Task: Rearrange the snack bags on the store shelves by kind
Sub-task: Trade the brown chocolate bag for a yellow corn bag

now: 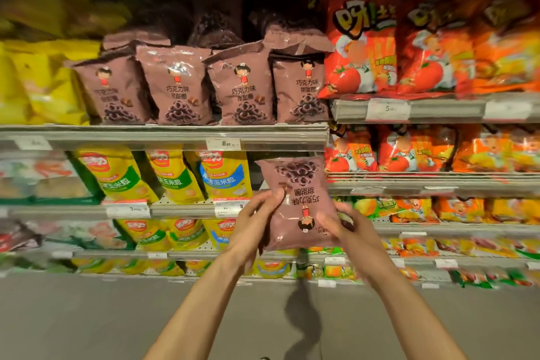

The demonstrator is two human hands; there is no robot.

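A: Where is the brown bag (295,202) at this moment?

B: Just below the middle of the view, held upside down in front of the shelves, its printed rings at the top and the little cartoon figure near the bottom.

A: And the hands?

B: Both grip it. The left hand (257,218) curls round its edge at 9 o'clock, thumb pressed on the front. The right hand (340,223) clasps the lower corner at 4 o'clock, fingers wrapped over the front.

A: What sits above it?

B: At 12 o'clock from the bag, a row of matching brown bags (204,88) stands upright on a shelf (163,134), with more stacked behind them. A price tag (223,144) hangs on that shelf's front lip.

A: And to the sides?

B: At 9 o'clock, yellow corn bags (172,175) stand in rows. At 2 o'clock, red tomato bags (362,47) fill the neighbouring shelves. Plain yellow bags (38,82) lie far out at 10 o'clock, blurred.
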